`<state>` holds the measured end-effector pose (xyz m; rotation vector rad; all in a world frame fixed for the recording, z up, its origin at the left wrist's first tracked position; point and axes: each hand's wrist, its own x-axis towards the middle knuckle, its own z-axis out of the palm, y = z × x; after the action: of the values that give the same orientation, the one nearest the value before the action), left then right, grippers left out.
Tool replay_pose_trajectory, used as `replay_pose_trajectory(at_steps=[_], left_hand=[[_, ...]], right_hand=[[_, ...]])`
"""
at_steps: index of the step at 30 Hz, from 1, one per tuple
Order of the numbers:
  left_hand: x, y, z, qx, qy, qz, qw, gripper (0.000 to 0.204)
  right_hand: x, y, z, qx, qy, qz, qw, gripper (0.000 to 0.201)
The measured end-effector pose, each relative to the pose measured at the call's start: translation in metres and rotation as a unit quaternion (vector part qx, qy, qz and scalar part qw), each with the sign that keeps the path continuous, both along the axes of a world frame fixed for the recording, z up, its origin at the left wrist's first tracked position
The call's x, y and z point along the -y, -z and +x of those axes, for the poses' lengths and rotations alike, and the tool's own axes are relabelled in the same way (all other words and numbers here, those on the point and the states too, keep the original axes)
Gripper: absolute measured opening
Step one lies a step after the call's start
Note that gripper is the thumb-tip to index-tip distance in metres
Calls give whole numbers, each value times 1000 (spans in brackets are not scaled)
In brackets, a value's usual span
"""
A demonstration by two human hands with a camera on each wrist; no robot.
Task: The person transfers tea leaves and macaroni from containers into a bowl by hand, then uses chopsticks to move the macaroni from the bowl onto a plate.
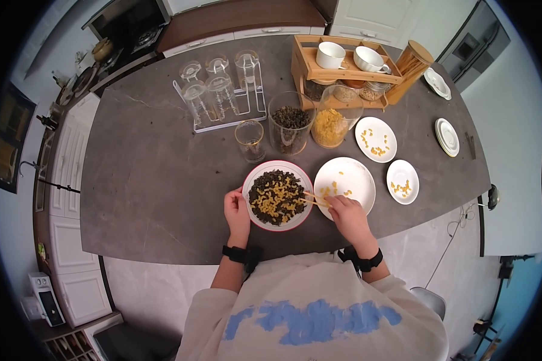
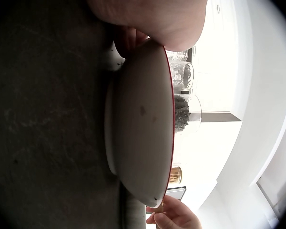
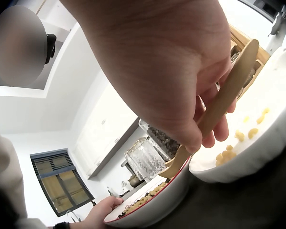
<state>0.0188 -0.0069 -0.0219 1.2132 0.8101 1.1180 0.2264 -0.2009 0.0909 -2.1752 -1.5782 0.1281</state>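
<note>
A red-rimmed white bowl (image 1: 275,227) holds dark bits with yellow macaroni-like pieces on top. My left hand (image 1: 237,216) holds its left side; in the left wrist view, this hand (image 2: 155,21) is at one end of the bowl (image 2: 143,124). My right hand (image 1: 350,221) pinches wooden tongs (image 1: 316,200), whose tips reach the bowl's right rim. The right wrist view shows the hand (image 3: 167,67) round the tongs (image 3: 229,93); whether the tips grip a piece cannot be told. Beneath the hand, a white dish (image 1: 360,174) carries several yellow pieces.
Behind the bowl stand an empty glass (image 1: 250,144), a jar of dark bits (image 1: 290,129) and a jar of yellow pieces (image 1: 330,127). Small plates (image 1: 372,125) (image 1: 398,169) are at right. Farther back are a glass rack (image 1: 223,127) and a wooden shelf (image 1: 307,71).
</note>
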Motion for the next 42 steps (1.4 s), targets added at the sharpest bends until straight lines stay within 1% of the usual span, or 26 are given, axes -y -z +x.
replay_pose_trajectory(at_steps=[4,10,13,16,19,22,25,30,34,42], left_hand=[[-1,2,0,-4,-5,0,1000,4],[0,0,0,5,-1,6,1000,3],[0,0,0,4,-1,13,1000,3],[0,-1,1,-3,-6,20,1000,4],[-1,1,0,-2,-2,6,1000,4],[0,-1,1,7,-3,4,1000,4],[1,-3,1,1,-2,7,1000,4],[1,-3,1,5,0,15,1000,4],[1,-3,1,8,2,5,1000,4],[0,-1,0,-1,6,11,1000,4]], right_hand=[[-3,-2,-2,-28,3,11,1000,28],[-9,-7,-6,-27,6,-29,999,28],[-21,-13,-6,2,-32,-3,999,28],[-35,-10,-9,19,-55,3,998,26],[-47,-10,-11,71,-80,7,994,22],[-58,-10,-15,88,-93,3,992,18],[-64,-9,-17,77,-92,-43,992,19],[-69,-7,-19,110,-90,-35,989,20],[-71,-8,-17,108,-86,-41,990,20],[-77,0,-10,165,-80,-40,982,19]])
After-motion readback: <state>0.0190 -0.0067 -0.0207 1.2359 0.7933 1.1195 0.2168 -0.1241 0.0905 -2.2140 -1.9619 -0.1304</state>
